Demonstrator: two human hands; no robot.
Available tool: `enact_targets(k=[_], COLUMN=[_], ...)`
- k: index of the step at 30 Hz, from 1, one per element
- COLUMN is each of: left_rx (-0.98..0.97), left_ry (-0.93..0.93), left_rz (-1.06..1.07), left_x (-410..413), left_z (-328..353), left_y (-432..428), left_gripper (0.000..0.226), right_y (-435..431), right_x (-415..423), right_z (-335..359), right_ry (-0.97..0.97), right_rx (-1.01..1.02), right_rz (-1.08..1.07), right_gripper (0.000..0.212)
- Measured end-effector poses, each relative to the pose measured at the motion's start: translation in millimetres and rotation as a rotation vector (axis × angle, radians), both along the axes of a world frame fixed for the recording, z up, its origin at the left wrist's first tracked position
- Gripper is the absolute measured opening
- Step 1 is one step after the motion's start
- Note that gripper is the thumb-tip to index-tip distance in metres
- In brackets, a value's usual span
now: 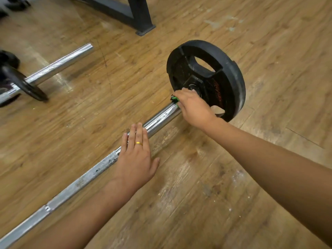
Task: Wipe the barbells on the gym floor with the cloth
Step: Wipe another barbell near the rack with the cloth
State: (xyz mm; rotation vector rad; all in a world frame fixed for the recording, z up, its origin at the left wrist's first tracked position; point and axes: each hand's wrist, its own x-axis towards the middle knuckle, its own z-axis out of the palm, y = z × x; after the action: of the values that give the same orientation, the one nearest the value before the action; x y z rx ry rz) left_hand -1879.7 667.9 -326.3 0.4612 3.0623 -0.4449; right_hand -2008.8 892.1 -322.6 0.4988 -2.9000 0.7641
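The right grip (193,106) is curled round the green cloth (175,99) and presses it on the bar (161,119), just beside the black plate (228,74), at the middle of the frame. The left grip (136,159) lies flat and wide on the same bar, lower. A second barbell (59,64) lies upper left.

Both forearms (269,159) bare to frame edge; thin gold ring (138,143) on L hand (135,159).
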Motion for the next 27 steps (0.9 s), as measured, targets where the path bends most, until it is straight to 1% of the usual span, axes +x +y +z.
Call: enact_targets(k=[1,4,5,6,9,10,11,16,17,20,22,24,27], left_rx=[-0.002,0.012,0.026,0.042,0.063,0.063,0.064,0.084,0.095,0.124,0.115,0.073,0.023], left_ry=[0.002,0.012,0.009,0.007,0.021,0.025,0.026,0.05,0.051,0.079,0.092,0.085,0.078], left_rz=[0.003,0.01,0.018,0.029,0.046,0.048,0.054,0.087,0.092,0.092,0.063,0.018,0.006], left_x=[-4,-12,-14,-17,-26,-29,-33,-47,-50,-54,-52,-50,-55], left_z=[0,-2,-2,-3,-4,-5,-5,-6,-6,-5,-7,-12,-17], left_y=[-2,-8,-10,-12,-16,-18,-18,-26,-28,-35,-38,-40,-42], left_gripper=[0.098,0.1,0.1,0.1,0.099,0.099,0.1,0.1,0.099,0.096,0.095,0.097,0.102], right_y=[-6,-8,-5,-2,-2,-6,-11,-22,-22,-26,-32,-38,-42], right_x=[4,8,1,-7,-23,-24,-22,-28,-35,-49,-56,-59,-59], right_z=[-3,-8,-8,-8,-10,-12,-15,-20,-19,-15,-13,-13,-14], right_ry=[0.02,0.051,0.063,0.065,0.045,0.05,0.057,0.09,0.098,0.086,0.074,0.074,0.084], right_rx=[0.001,0.038,0.042,0.026,-0.056,-0.067,-0.072,0.008,0.004,-0.068,-0.091,-0.067,-0.026], right_rz=[0.032,0.222,0.234,0.208,0.022,-0.011,-0.011,0.181,0.172,0.035,-0.01,0.006,0.112], right_gripper=[0.043,0.046,0.046,0.046,0.046,0.046,0.046,0.048,0.047,0.047,0.047,0.046,0.046])
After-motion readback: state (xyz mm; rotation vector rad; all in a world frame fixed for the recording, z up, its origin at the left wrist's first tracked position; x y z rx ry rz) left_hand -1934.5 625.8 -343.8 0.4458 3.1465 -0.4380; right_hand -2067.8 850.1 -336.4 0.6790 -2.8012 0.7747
